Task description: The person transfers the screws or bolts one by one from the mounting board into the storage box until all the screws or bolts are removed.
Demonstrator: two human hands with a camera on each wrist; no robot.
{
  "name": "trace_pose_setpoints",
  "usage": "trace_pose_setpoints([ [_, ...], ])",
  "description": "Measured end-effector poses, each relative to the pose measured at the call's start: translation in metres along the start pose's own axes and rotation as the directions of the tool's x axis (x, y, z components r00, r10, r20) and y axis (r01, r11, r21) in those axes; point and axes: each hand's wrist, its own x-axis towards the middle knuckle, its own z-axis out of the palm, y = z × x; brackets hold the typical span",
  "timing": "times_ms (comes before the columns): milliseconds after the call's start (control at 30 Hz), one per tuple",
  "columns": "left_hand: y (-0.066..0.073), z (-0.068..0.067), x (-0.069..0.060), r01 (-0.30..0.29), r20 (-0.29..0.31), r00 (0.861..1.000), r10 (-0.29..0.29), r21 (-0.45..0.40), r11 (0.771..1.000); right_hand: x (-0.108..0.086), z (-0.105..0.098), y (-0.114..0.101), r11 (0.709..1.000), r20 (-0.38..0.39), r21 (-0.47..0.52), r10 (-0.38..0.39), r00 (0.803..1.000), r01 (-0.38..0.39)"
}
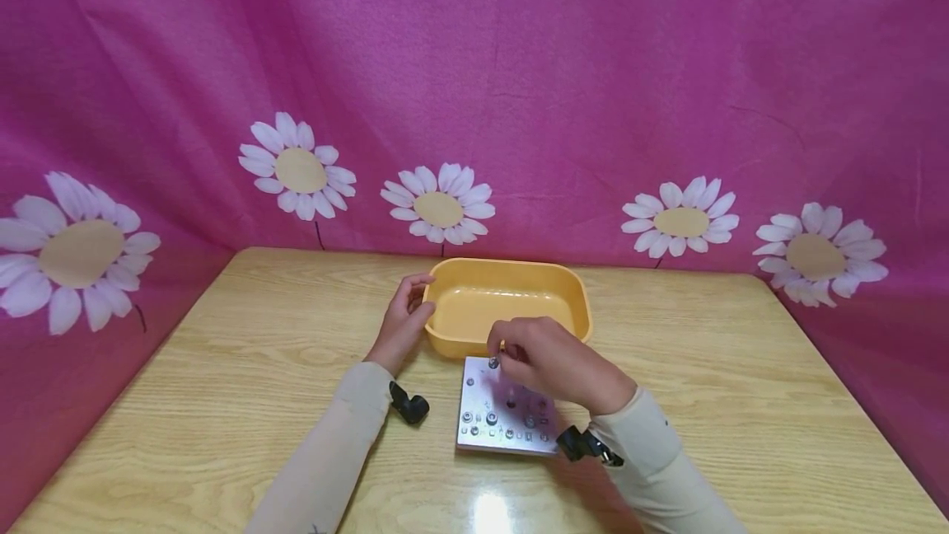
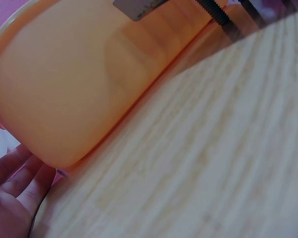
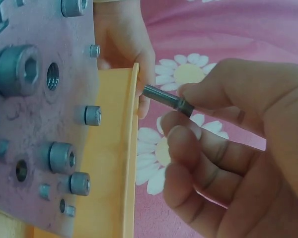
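Observation:
My right hand (image 1: pixel 559 361) is above the far edge of a square metal plate (image 1: pixel 482 390). In the right wrist view, its thumb and index finger pinch a small socket-head bolt (image 3: pixel 161 95) by the head, shank pointing away from the fingers. The bolt is apart from the plate. Several socket-head bolts of different sizes (image 3: pixel 63 157) sit in the plate, beside bare threaded holes (image 3: pixel 52 76). On the left, my left hand (image 1: pixel 400 324) holds the rim of a yellow plastic bin (image 1: pixel 519 264); its lower fingers (image 2: pixel 32 178) lie along the bin's outer corner.
The bin stands directly behind the plate on a wood-grain table (image 1: pixel 296 336). Threaded bolt ends (image 2: pixel 213 12) stick out below the plate in the left wrist view. A pink curtain (image 1: pixel 556 105) with white daisies encloses the back and sides.

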Motion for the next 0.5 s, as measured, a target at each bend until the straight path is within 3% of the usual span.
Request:
trace_pose_setpoints([
  [200,0.001,0.0,0.0,0.01,0.001,1.0,-0.01,0.013,1.0,0.001,-0.001,0.006,1.0,-0.098,0.002,0.002,0.995,-0.001],
  [500,0.002,0.001,-0.001,0.007,-0.001,1.0,-0.007,0.006,1.0,0.0,-0.003,0.022,0.995,-0.182,0.026,0.097,0.978,-0.094],
])
